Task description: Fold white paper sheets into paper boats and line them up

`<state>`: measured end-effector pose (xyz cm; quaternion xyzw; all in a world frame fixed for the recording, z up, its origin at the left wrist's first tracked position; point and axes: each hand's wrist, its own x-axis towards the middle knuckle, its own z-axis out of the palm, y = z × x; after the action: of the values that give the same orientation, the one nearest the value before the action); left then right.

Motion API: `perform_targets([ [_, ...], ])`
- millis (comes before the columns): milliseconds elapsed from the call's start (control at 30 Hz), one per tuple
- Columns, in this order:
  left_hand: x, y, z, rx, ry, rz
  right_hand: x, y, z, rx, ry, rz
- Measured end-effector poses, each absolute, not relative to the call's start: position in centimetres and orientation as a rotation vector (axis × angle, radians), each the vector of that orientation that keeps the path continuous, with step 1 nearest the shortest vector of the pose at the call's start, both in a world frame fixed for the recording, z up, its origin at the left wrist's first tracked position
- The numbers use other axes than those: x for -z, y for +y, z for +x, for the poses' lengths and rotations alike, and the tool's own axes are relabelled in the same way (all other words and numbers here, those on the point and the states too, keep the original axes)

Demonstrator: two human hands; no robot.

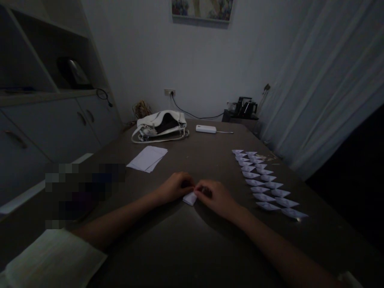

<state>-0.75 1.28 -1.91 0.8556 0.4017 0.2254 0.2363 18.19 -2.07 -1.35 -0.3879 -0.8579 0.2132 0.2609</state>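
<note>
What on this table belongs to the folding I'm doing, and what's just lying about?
Apparently part of the job:
folded paper, held by left hand and right hand
stack of white sheets
two rows of paper boats

Apparently just lying about:
white handbag
white oblong device

A: ok count time, what've we got?

B: mid-frame there's one left hand point(177, 187), one right hand point(216, 197) and one folded paper point(189, 199). Paper boats point(262, 197) at right: two rows, roughly twenty total, but the far ones blur together so don't quote me lol

A: and the rest?

B: one paper stack point(147, 158) left of centre, can't count sheets. Upper middle: one white bag point(150, 119), one white gadget point(205, 129). One wall picture point(201, 10) up top, three cabinet handles point(81, 118) far left.
</note>
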Motion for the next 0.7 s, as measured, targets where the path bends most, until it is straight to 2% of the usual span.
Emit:
perform_targets([
  [100,2.1,1.5,-0.8,-0.623,1.085,2.374,1.6,-1.2,18.4,-0.426,-2.303,-1.207],
  [267,1.9,1.3,-0.8,-0.633,1.087,2.368,1.3,-2.3,18.0,-0.269,-2.524,-1.119],
  [467,2.2,1.3,-0.8,-0.656,1.093,2.332,1.0,-3.8,17.4,-0.418,-2.601,-0.860],
  [700,2.1,1.3,-0.8,-0.641,1.074,2.353,1.3,-1.6,18.7,-0.340,-2.427,-1.102],
])
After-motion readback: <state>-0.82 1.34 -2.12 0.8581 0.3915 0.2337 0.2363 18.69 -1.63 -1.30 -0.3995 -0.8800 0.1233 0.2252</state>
